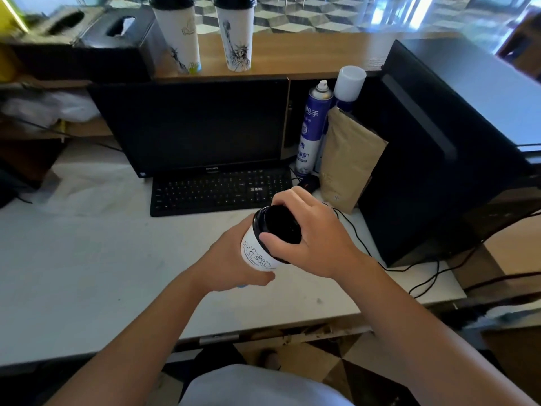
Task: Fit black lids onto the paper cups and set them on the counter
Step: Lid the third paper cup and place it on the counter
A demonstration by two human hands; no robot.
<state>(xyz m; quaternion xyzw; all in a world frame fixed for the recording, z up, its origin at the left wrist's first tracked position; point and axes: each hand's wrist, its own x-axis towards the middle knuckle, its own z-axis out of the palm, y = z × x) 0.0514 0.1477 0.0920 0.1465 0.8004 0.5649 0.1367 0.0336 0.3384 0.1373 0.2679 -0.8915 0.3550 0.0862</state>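
A white paper cup (257,256) with a blue wave drawing is held tilted above the white desk, in front of the keyboard. My left hand (231,259) wraps around the cup's lower side. My right hand (316,232) grips the black lid (281,227), which sits on the cup's rim, thumb on the near edge and fingers over the far edge. Two tall white cups with black lids, one on the left (178,33) and one on the right (235,33), stand upright on the wooden counter (307,57) behind the monitor.
A black monitor (193,124) and keyboard (219,190) sit straight ahead. A spray can (311,127), a white cup (349,82) and a brown paper bag (348,168) stand to the right, beside a black computer case (433,159). Tissue boxes (117,39) occupy the counter's left.
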